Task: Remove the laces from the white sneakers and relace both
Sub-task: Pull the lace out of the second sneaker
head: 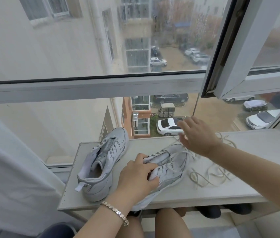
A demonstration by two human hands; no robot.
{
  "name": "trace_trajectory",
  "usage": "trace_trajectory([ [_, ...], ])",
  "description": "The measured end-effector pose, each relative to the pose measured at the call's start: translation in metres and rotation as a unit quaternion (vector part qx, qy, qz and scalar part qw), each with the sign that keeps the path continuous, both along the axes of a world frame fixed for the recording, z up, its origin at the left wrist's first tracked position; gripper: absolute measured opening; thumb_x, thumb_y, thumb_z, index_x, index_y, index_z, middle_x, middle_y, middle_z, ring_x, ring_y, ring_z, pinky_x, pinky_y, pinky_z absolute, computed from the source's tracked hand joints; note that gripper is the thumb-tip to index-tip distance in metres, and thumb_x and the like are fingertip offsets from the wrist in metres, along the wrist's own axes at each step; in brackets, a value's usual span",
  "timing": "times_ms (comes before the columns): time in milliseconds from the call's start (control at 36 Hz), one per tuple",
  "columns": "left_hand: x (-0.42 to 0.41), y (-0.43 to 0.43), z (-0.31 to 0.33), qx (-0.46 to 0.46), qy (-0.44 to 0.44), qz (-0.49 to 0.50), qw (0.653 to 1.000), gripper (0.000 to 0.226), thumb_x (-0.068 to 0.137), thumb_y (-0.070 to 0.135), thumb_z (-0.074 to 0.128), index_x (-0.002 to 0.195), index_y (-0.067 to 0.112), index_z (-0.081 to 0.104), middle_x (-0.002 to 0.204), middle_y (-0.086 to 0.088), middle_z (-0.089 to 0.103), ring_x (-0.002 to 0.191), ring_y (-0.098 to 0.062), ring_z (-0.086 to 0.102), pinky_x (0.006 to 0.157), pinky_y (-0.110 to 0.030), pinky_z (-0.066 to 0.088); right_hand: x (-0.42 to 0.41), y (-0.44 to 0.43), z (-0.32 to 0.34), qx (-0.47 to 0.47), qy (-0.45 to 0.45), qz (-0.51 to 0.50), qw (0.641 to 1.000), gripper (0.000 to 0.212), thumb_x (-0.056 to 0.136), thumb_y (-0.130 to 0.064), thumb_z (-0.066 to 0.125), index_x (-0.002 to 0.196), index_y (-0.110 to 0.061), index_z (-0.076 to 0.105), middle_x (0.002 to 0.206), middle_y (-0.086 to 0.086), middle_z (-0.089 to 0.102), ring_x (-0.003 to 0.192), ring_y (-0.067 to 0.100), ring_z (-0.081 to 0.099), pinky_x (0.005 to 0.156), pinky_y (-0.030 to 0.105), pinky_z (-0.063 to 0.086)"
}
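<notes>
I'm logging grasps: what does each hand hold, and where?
Left hand grips the near sneaker by its upper, beside the opening. Right hand is blurred; hold unclear.

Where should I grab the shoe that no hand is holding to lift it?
Grab the free sneaker by its heel collar, coming from the near side. Its heel and pull tab face you and its mouth gapes open, so fingers can slip inside with the thumb behind. The left hand grips the other sneaker.
</notes>
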State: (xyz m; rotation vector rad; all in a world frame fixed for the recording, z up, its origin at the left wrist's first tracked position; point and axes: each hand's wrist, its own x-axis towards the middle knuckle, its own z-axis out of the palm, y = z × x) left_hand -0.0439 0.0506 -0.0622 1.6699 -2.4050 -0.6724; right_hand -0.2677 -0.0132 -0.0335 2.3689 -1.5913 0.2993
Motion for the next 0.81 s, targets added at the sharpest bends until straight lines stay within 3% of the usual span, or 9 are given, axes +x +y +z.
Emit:
trace_trajectory([
  [28,0.000,0.000,0.000,-0.001,0.000,0.000,1.000,0.030,0.087,0.044,0.050,0.116,0.040,0.057,0.134,0.013,0.031,0.105,-0.015,0.042,0.078,-0.022,0.031,0.006,0.003,-0.008,0.035,-0.004,-0.025,0.999,0.035,0.092,-0.033,0.046,0.120,-0.012,0.051,0.114,0.007,0.052,0.107,0.024,0.048,0.093,0.034,0.040],
  [83,0.000,-0.001,-0.001,0.000,-0.001,0.000,1.000,0.031,0.087,0.044,0.050,0.117,0.040,0.056,0.133,0.013,0.030,0.105,-0.015,0.041,0.077,-0.023,0.031,0.018,0.015,-0.012,0.072,-0.073,-0.008,0.995,0.044,0.087,-0.039,0.058,0.125,-0.018,0.050,0.125,0.007,0.045,0.122,0.026,0.037,0.107,0.037,0.025],
  [194,0.000,-0.003,-0.002,0.002,-0.009,-0.003,1.000,0.035,0.086,0.046,0.050,0.120,0.039,0.055,0.134,0.012,0.029,0.106,-0.016,0.039,0.077,-0.024,0.032,0.031,0.035,-0.003,0.013,-0.149,0.105,0.983,0.024,0.070,-0.014,0.080,0.091,-0.014,0.069,0.102,0.009,0.060,0.102,0.035,0.056,0.086,0.046,0.046],
  [250,-0.001,-0.003,-0.002,0.000,-0.013,-0.003,1.000,0.036,0.086,0.046,0.049,0.122,0.039,0.054,0.135,0.010,0.029,0.107,-0.017,0.039,0.079,-0.025,0.033,0.030,0.041,-0.001,0.030,-0.114,0.148,0.982,0.018,0.066,-0.009,0.083,0.080,-0.017,0.073,0.090,0.004,0.064,0.089,0.031,0.061,0.074,0.043,0.051],
  [306,-0.001,-0.003,-0.001,-0.003,-0.013,-0.002,1.000,0.036,0.086,0.046,0.050,0.121,0.038,0.055,0.136,0.009,0.029,0.108,-0.018,0.040,0.080,-0.025,0.034,0.028,0.044,-0.003,0.079,-0.056,0.164,0.982,0.014,0.072,-0.013,0.078,0.085,-0.019,0.075,0.090,0.001,0.065,0.090,0.029,0.060,0.077,0.038,0.046],
  [417,-0.001,-0.002,-0.002,-0.003,-0.008,-0.001,1.000,0.034,0.086,0.045,0.051,0.119,0.038,0.055,0.137,0.010,0.029,0.108,-0.017,0.040,0.080,-0.025,0.034,0.024,0.041,-0.014,0.157,0.006,0.126,0.979,0.028,0.094,-0.034,0.049,0.117,-0.026,0.064,0.117,-0.008,0.057,0.116,0.015,0.044,0.094,0.028,0.029],
  [556,-0.001,-0.002,-0.001,-0.003,-0.004,-0.002,1.000,0.036,0.086,0.045,0.051,0.121,0.038,0.055,0.137,0.010,0.029,0.109,-0.017,0.040,0.082,-0.025,0.035,0.024,0.041,-0.016,0.120,-0.032,0.116,0.985,0.016,0.087,-0.026,0.061,0.094,-0.021,0.074,0.098,-0.006,0.067,0.102,0.020,0.056,0.087,0.034,0.036],
  [694,0.000,-0.001,0.000,-0.007,-0.002,0.009,1.000,0.032,0.087,0.044,0.050,0.117,0.038,0.056,0.133,0.010,0.032,0.105,-0.017,0.042,0.081,-0.024,0.035,0.014,0.031,-0.013,0.121,-0.069,-0.008,0.990,0.019,0.090,-0.037,0.056,0.095,-0.029,0.072,0.098,-0.016,0.066,0.104,0.009,0.049,0.084,0.028,0.022],
  [806,-0.002,0.000,0.001,-0.007,-0.008,0.010,1.000,0.032,0.087,0.044,0.049,0.117,0.038,0.057,0.132,0.010,0.032,0.105,-0.017,0.042,0.080,-0.024,0.035,-0.017,0.005,-0.001,0.086,-0.111,-0.180,0.974,0.019,0.090,-0.028,0.056,0.086,-0.020,0.073,0.093,-0.002,0.071,0.094,0.020,0.057,0.081,0.031,0.025],
])
